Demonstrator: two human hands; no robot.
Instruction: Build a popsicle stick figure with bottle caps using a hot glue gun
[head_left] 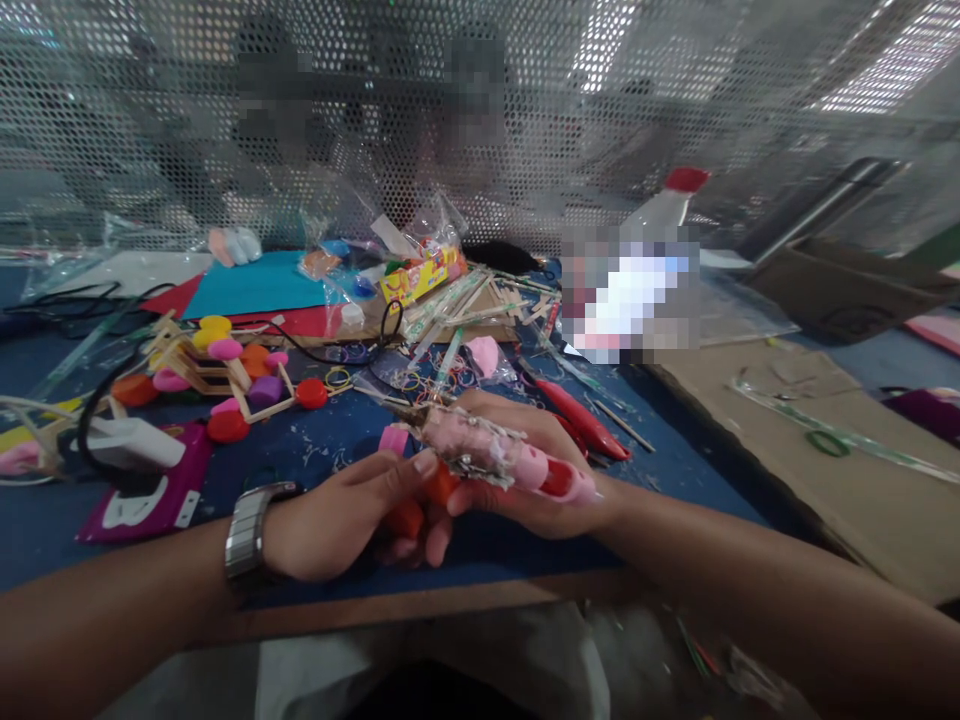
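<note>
Glue gun (480,440) clamped in right hand (544,425) fingers — left hand (337,520), thumb uppermost, fingers pinching orange piece (405,518).

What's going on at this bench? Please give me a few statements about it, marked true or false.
1. The right hand holds a pink plastic glue gun. True.
2. The left hand is empty. False: it holds a small, rounded orange piece.
3. A silver metal wristwatch is on the right wrist. False: the wristwatch is on the left wrist.
4. A flat, bright blue sheet lies over a flat red sheet. True.
</note>
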